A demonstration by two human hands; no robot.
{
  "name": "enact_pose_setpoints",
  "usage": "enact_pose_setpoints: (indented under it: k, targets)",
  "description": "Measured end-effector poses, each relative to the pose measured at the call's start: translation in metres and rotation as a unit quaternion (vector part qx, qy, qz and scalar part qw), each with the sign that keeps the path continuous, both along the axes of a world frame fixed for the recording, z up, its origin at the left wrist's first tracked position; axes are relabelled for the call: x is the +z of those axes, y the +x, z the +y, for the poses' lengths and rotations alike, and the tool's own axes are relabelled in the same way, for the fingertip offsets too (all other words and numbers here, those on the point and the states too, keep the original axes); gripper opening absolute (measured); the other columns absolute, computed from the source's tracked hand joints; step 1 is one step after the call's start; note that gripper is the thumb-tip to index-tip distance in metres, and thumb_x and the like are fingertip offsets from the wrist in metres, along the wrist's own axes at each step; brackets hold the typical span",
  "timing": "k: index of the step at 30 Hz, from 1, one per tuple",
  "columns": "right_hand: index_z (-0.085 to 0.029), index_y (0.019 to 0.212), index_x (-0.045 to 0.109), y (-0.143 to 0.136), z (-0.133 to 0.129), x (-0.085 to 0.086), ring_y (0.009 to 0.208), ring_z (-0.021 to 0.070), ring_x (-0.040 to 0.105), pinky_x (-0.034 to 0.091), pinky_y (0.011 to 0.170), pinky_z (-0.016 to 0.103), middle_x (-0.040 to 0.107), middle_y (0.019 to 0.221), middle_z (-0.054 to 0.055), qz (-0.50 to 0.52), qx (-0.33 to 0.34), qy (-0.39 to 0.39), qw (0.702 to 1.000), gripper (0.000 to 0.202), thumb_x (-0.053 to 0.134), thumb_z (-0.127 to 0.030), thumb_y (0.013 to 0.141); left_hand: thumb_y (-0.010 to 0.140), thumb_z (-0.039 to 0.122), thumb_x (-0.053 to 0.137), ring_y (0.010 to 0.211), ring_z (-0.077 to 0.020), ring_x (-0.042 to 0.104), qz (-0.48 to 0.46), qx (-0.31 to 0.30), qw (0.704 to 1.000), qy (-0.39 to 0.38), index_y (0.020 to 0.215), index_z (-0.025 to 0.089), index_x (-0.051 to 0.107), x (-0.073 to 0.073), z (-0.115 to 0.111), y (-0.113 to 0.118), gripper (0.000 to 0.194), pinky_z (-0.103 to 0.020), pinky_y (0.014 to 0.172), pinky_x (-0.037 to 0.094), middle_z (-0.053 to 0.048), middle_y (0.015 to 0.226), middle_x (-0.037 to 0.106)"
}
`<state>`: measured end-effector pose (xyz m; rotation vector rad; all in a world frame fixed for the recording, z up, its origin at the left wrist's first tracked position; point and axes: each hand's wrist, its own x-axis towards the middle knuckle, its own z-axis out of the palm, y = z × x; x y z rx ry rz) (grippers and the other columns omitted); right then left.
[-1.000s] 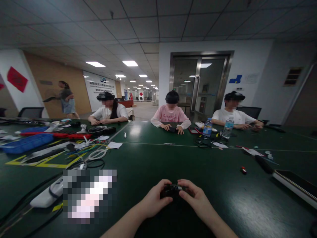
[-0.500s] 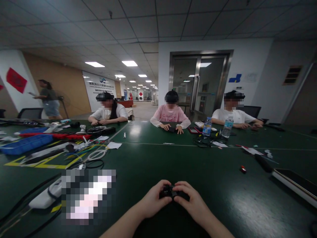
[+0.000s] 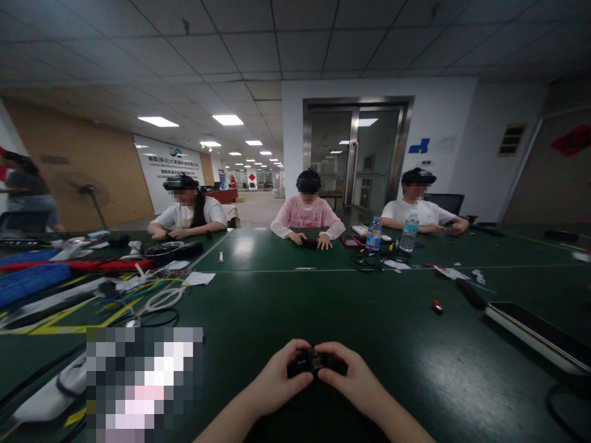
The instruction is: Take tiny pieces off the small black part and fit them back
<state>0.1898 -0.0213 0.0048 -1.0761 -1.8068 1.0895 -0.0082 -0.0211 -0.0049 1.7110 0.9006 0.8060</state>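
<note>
Near the front middle of the dark green table, I hold a small black object between both hands. Its dark surface and my fingers hide its exact kind. My left hand closes around its left part, thumb in front and fingers behind. On the other side, my right hand grips the right part the same way. Thumbs and fingertips of both hands nearly meet at the object's middle, where a small shiny detail shows.
To the left lie cables, a white power strip, a blue tray and a blurred-out patch. Rightward are a small red object and a flat white-edged device. Bottles stand farther off, near three seated people.
My view has turned slightly right, so the surroundings sit farther left. Both hands keep hold of the black object, with their fingers slightly shifted on it.
</note>
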Motion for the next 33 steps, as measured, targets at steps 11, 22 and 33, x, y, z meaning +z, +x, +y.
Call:
enact_pose_setpoints:
  k: [11,22,33]
  targets:
    - [-0.027,0.086,0.071,-0.0008,-0.001,-0.001,0.105,0.0225,0.055,0.041,0.092,0.036,0.059,0.111,0.003,-0.035,0.016,0.013,0.999,0.017,0.067,-0.021,0.072,0.074,0.019,0.059,0.094,-0.0188,0.055,0.006,0.007,1.0,-0.016,0.108,0.02,0.046,-0.0016,0.0012,-0.0006,0.036,-0.032,0.082,0.043,-0.003,0.101,0.057]
    - [-0.026,0.084,0.071,-0.0027,-0.0039,0.0004,0.106,0.0223,0.055,0.04,0.092,0.036,0.058,0.11,0.003,-0.014,0.007,0.02,1.0,0.016,0.066,-0.019,0.071,0.074,0.017,0.058,0.097,-0.0196,0.054,0.007,0.003,1.0,-0.003,0.107,0.02,0.046,0.0042,-0.0006,0.0007,0.035,-0.033,0.086,0.04,-0.003,0.102,0.055]
    - [-0.026,0.081,0.071,-0.0053,-0.0037,-0.0026,0.1,0.0203,0.057,0.043,0.09,0.033,0.06,0.105,0.003,-0.008,0.001,0.031,0.999,0.018,0.066,-0.014,0.069,0.068,0.014,0.06,0.106,-0.0225,0.053,0.001,0.011,1.0,-0.019,0.118,0.021,0.04,-0.0021,0.0033,0.002,0.055,-0.036,0.092,0.038,-0.006,0.111,0.057]
